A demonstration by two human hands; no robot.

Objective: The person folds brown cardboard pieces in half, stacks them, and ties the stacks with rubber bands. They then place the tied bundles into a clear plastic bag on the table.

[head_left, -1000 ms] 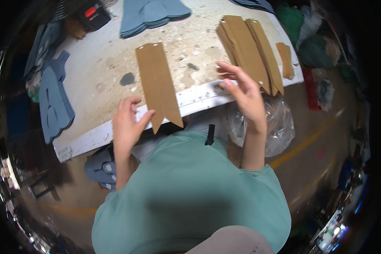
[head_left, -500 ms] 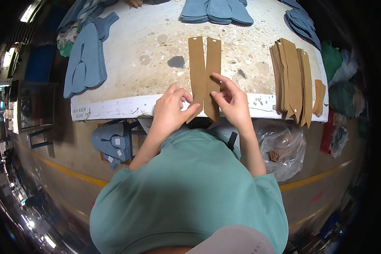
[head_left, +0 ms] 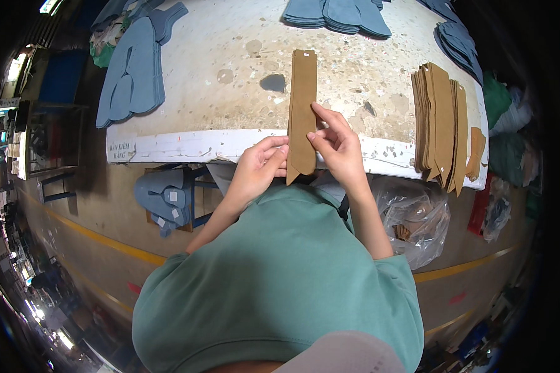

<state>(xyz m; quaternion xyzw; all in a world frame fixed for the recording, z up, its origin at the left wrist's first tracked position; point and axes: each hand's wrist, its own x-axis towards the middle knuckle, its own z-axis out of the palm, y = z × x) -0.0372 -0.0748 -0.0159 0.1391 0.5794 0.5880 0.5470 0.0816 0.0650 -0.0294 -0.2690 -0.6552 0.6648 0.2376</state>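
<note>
Two long brown fabric-like strips lie nearly one on top of the other at the table's near edge. Their upper ends show a small white label, and their lower ends, one pointed, hang past the edge. On the lower left side my left hand grips them with thumb and bent fingers; its fingertips are partly hidden. My right hand holds the right side, its thumb and index finger resting on the edge some way apart.
A stack of brown strips sits on the right of the white, stained table. Blue-grey cut pieces lie in piles at left, at the far side and far right. Below the edge hangs a clear plastic bag.
The two strips lay side by side with a gap; now they overlap as one. My left hand has moved right, and its fingers have closed in on the strips' edge.
</note>
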